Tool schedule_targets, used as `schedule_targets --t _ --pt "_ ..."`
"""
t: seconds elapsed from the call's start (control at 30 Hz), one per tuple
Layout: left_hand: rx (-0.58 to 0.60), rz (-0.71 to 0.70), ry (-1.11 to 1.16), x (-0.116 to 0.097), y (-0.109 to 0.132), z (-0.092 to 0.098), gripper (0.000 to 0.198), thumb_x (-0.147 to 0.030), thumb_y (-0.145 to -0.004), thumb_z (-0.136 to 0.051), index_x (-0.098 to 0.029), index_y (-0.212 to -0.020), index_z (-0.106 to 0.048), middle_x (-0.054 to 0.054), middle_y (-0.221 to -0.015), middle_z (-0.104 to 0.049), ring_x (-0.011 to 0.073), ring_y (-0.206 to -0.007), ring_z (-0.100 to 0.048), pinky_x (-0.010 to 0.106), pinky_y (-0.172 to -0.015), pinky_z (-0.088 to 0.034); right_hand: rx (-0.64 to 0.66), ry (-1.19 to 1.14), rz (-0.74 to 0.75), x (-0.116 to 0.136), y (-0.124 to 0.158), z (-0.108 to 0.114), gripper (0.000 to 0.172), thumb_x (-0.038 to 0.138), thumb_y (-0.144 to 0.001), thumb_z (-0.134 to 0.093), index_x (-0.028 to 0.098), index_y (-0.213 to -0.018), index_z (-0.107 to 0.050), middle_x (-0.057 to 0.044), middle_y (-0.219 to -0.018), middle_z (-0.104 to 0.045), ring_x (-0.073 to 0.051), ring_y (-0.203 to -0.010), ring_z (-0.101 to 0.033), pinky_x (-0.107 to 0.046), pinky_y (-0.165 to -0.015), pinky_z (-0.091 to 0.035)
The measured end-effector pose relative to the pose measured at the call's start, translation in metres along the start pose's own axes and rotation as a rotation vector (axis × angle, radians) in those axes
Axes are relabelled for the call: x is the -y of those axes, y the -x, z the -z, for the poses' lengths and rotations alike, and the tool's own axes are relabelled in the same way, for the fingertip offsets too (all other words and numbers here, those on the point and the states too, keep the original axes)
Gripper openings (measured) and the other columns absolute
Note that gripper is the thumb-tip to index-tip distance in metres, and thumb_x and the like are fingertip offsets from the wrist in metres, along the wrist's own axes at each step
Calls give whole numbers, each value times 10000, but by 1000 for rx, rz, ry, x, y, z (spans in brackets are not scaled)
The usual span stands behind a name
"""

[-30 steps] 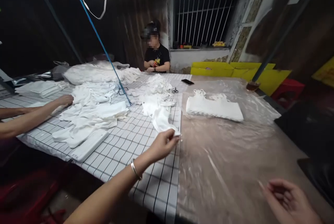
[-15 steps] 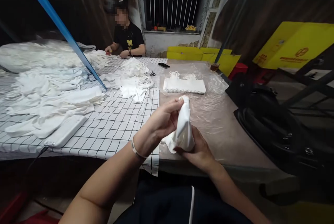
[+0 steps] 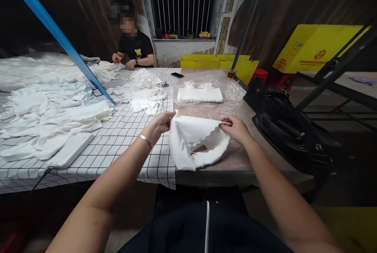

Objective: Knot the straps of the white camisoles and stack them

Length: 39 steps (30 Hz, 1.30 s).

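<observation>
A white fabric piece with a scalloped edge (image 3: 194, 141) is stretched out above the table's near edge. My left hand (image 3: 159, 125) pinches its left corner. My right hand (image 3: 237, 129) pinches its right corner. The cloth hangs down between them over the brown table surface (image 3: 232, 158). A silver bangle sits on my left wrist.
A neat stack of white pieces (image 3: 200, 94) lies further back on clear plastic. Loose white pieces (image 3: 53, 115) cover the checkered cloth (image 3: 126, 143) at left, with scissors (image 3: 165, 84) and a phone (image 3: 177, 75) behind. Another person (image 3: 131, 44) sits at the far end. A black bag (image 3: 291, 127) rests at right.
My left hand pulled a white piece from the pile, brought it to my right hand, and both hands have now spread it open between them. The view swung right and down.
</observation>
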<state>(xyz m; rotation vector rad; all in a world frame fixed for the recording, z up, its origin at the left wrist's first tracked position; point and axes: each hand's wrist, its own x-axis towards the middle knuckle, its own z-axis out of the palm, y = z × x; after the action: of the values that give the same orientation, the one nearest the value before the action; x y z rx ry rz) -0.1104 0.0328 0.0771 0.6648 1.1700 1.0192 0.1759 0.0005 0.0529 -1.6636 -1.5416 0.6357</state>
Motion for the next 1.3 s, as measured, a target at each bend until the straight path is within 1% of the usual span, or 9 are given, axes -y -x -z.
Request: schedule_targets --t 0.1,0.23,0.37,0.43,0.73,0.83,1.0,1.17,1.3 --pt "-62 46 -102 27 -9 18 96 -123 -833 -621 -135 -911 -566 47 -756 -624 126 -623 -605 247 -614 -513 -106 267 -9 -25 -1 -5 368 246 -590 -735 224 -948 -654 -101 -1050 -648 -292 -1013 -571 -404 -858 -446" --pt "-172 -108 -444 50 5 38 174 -243 -805 -662 -171 -931 -567 62 -857 -637 169 -736 -618 287 -668 -485 -92 220 78 -42 25 -18 253 295 -696 -657 223 -937 -626 -85 -1017 -639 -253 -950 -589 -400 -859 -464" --pt "-149 -250 -1191 69 19 39 287 -399 -706 -717 -194 -624 -534 41 -682 -612 243 -765 -599 308 -668 -412 -4 100 226 -23 43 -44 151 285 -716 -626 228 -855 -614 -57 -913 -638 -225 -860 -591 -379 -804 -482" --pt "-128 -299 -1273 78 19 36 266 -338 -700 -701 -195 -597 -501 20 -653 -591 222 -746 -580 295 -664 -389 53 66 269 -6 42 -56 144 263 -702 -639 224 -839 -615 -46 -887 -635 -210 -836 -588 -361 -784 -481" --pt "60 -198 -179 64 37 -10 302 -409 -679 -712 -152 -726 -562 -24 -616 -507 80 -533 -429 220 -525 -330 297 -172 104 47 40 -73 270 422 -661 -744 207 -737 -599 14 -646 -611 -155 -600 -560 -262 -549 -435" --pt "222 -261 -214 51 50 -32 299 -412 -781 -636 -122 -850 -661 72 -792 -631 151 -743 -582 257 -666 -444 295 -339 82 50 40 -69 285 416 -644 -757 191 -778 -645 2 -695 -655 -173 -658 -598 -260 -578 -454" --pt "39 -557 -667 38 37 -37 616 -255 -691 -750 -210 -1281 -581 132 -1376 -509 300 -1236 -474 385 -948 -444 463 -794 -124 63 21 -35 292 385 -643 -763 184 -824 -653 -19 -728 -691 -187 -677 -646 -298 -654 -527" --pt "540 -319 -496 29 9 -35 220 -244 -738 -690 -119 -917 -713 115 -964 -705 241 -941 -639 360 -859 -487 566 -894 -264 87 -4 6 238 411 -808 -639 176 -766 -637 -59 -720 -695 -245 -765 -686 -365 -707 -557" --pt "582 -182 -64 16 3 -32 239 -323 -774 -647 -107 -872 -677 102 -774 -697 198 -722 -649 336 -736 -514 598 -844 -310 82 -28 28 400 534 -870 -535 159 -789 -645 -82 -701 -686 -276 -768 -686 -407 -681 -554"
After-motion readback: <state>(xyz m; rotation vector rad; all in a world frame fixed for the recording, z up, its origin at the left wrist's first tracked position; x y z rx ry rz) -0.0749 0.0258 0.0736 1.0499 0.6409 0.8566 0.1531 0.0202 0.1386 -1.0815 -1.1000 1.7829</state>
